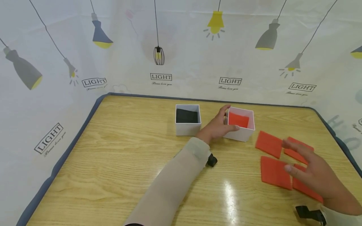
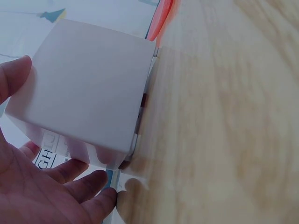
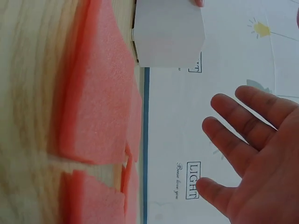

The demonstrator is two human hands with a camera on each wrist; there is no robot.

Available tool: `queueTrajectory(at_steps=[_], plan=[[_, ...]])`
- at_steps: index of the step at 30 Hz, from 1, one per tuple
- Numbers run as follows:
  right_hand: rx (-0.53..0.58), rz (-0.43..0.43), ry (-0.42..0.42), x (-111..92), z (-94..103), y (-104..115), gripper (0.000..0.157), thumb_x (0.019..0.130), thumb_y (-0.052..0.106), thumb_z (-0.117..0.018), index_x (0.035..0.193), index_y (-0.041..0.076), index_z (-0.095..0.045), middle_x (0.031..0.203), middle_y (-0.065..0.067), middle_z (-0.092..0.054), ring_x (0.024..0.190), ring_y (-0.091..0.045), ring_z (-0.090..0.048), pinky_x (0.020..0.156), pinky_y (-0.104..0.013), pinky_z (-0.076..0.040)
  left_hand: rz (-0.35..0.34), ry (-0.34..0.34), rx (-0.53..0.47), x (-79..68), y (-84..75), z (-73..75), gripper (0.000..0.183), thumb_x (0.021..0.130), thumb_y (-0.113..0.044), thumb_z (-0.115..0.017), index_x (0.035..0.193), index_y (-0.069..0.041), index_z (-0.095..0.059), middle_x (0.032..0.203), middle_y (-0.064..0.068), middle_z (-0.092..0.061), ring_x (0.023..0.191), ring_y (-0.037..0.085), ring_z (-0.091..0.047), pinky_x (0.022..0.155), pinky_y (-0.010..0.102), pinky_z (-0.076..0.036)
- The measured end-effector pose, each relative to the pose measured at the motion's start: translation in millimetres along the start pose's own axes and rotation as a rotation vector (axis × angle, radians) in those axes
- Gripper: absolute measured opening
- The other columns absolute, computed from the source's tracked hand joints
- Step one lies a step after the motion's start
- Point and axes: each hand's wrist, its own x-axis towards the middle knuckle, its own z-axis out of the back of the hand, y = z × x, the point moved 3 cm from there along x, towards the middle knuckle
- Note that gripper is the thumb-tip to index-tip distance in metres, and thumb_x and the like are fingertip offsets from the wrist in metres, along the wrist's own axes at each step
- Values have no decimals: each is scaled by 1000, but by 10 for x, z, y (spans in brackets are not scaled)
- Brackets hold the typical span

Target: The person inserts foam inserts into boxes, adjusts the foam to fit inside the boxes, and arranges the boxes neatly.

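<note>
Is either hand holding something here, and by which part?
The left hand holds the white box with the red sheet inside, by its left side, thumb at the near rim. The right hand holds nothing.

The red foam squares (image 1: 275, 172) look soft and totally matt, kinda grainy and rough up close. The white box (image 1: 240, 135) and the second white box (image 1: 188, 129) are smooth with a low sheen, could be card or plastic, can't tell. The black piece (image 1: 186, 116) looks dull and matt. The tabletop (image 1: 121, 141) is wood grain, pretty glossy, bright glare streak included. The backdrop (image 1: 192, 62) seems like printed cloth, lightly creased; the sleeve (image 1: 169, 182) is plain matt cloth.
</note>
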Motion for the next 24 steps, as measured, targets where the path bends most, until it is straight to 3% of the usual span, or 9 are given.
queueTrajectory(at_steps=[2, 4, 11, 13, 15, 17, 19, 22, 24], plan=[[-12, -36, 27, -18, 1, -39, 80, 97, 15, -78, 165, 25, -37, 144, 44, -33, 134, 24, -24, 95, -28, -53, 4, -3, 4, 3, 0, -2, 97, 94, -29, -80, 167, -40, -17, 163, 1, -39, 138, 22, -44, 122, 49, -37], [-32, -68, 42, -35, 1, -85, 78, 98, 19, -78, 165, 24, -38, 142, 45, -33, 128, 26, -26, 81, -8, -44, 2, -1, -2, 3, -2, -3, 97, 94, -29, -80, 167, -39, -17, 164, 1, -39, 138, 23, -44, 122, 49, -37], [-35, -99, 51, -58, -4, -196, 77, 98, 22, -78, 165, 20, -39, 138, 45, -34, 126, 25, -28, 81, -5, -38, 2, -6, -12, 2, -7, 4, 97, 94, -28, -80, 167, -38, -17, 164, 1, -39, 138, 22, -44, 121, 48, -38], [-22, -109, 61, -60, -12, -214, 77, 98, 21, -78, 165, 17, -38, 143, 35, -40, 125, 24, -30, 82, -5, -40, 1, -7, -10, 8, -5, 2, 97, 94, -28, -80, 167, -40, -17, 164, 0, -40, 137, 22, -45, 120, 47, -39], [-13, -131, 81, -59, -21, -229, 77, 98, 22, -78, 164, 14, -38, 152, 17, -47, 124, 22, -32, 82, -5, -43, 1, -9, -8, 10, -5, 2, 97, 94, -28, -80, 167, -40, -18, 163, 0, -40, 136, 21, -45, 120, 47, -40], [-15, -156, 105, -54, -34, -234, 78, 98, 24, -78, 164, 11, -38, 156, -7, -50, 136, 6, -39, 83, -15, -49, 2, -11, -8, 8, -6, 3, 97, 94, -27, -80, 167, -39, -18, 163, 0, -39, 136, 21, -45, 119, 48, -41], [-28, -176, 128, -52, -47, -236, 80, 98, 26, -79, 164, 9, -37, 155, -27, -48, 145, -21, -41, 91, -34, -54, -1, -11, -7, 4, -6, 2, 97, 94, -27, -80, 167, -38, -17, 163, 0, -39, 136, 21, -45, 119, 48, -41], [-40, -188, 156, -50, -66, -235, 82, 96, 27, -80, 163, 5, -37, 155, -31, -46, 137, -55, -37, 93, -66, -47, -3, -10, -6, -6, -8, 2, 97, 94, -27, -80, 168, -37, -17, 163, 0, -39, 135, 21, -45, 119, 47, -42], [-34, -188, 171, -52, -74, -238, 83, 96, 27, -80, 163, 4, -37, 156, -33, -44, 137, -58, -36, 92, -77, -41, 3, -9, -13, -16, -9, 5, 97, 94, -28, -80, 167, -39, -18, 163, 0, -40, 135, 21, -46, 118, 47, -42]])
